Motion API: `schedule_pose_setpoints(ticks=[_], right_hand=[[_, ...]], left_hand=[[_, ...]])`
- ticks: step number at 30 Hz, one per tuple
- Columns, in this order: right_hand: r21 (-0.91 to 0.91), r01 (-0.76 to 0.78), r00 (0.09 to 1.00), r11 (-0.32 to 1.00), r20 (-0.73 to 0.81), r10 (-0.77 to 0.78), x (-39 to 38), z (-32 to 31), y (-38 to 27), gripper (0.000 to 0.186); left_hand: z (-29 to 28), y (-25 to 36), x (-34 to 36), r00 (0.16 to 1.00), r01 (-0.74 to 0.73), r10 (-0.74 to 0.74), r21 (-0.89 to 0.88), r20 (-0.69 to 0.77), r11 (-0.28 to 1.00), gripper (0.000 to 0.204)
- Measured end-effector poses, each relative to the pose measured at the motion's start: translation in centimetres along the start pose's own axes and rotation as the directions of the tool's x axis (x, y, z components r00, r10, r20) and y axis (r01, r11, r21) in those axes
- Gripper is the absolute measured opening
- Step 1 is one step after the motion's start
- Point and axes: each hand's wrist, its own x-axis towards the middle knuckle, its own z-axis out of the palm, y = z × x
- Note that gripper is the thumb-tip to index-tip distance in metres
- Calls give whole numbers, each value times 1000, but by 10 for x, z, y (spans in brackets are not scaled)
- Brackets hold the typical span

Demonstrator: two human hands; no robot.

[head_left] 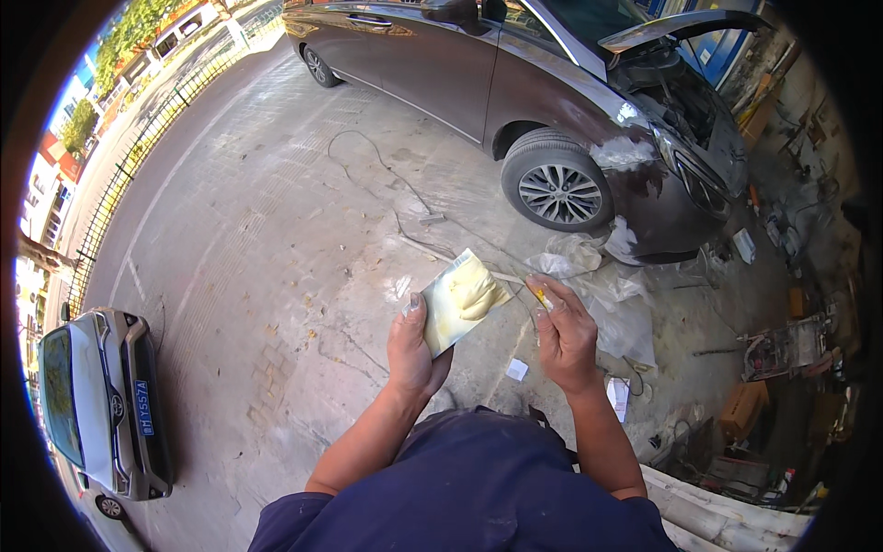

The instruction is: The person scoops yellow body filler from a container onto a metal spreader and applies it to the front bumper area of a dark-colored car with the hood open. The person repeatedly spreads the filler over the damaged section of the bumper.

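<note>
Putty (475, 293), pale yellow, lies heaped on a flat palette (439, 313) clasped by the left hand (416, 351); just beside it, the right hand (567, 339) pinches a small yellow object (544, 299). Beyond stands a brown car (414, 69), its hood (681, 28) raised, pale patches (625, 154) near the front wheel (559, 191).

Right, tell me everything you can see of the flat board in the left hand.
The flat board is thin, four-sided and pale bluish-green with yellowish smears; its material is unclear. A thick, uneven mound of creamy-yellow paste covers much of its farther right part. The left hand grips its near left side, holding it at a slant above the pavement. A thin tool in the right hand points toward it; contact is unclear.
</note>
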Motion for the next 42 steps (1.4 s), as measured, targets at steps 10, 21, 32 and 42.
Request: schedule_pose_setpoints(ticks=[10, 21, 32, 42], right_hand=[[-140, 233, 959, 962, 199, -204, -28, 14, -16, 40], [653, -405, 869, 640, 56, 492, -22, -16, 1, 27], [340, -29, 986, 940, 162, -28, -52, -30, 13, 34], [994, -78, 919, 76, 42, 391, -21, -38, 3, 38]], left_hand=[[17, -19, 4, 982, -186, 188, 207, 11, 961, 55], [50, -39, -12, 688, -693, 419, 707, 592, 140, 44], [69, -33, -14, 829, -510, 422, 806, 366, 302, 50], [40, -54, -31, 996, -76, 67, 180, 51, 981, 47]])
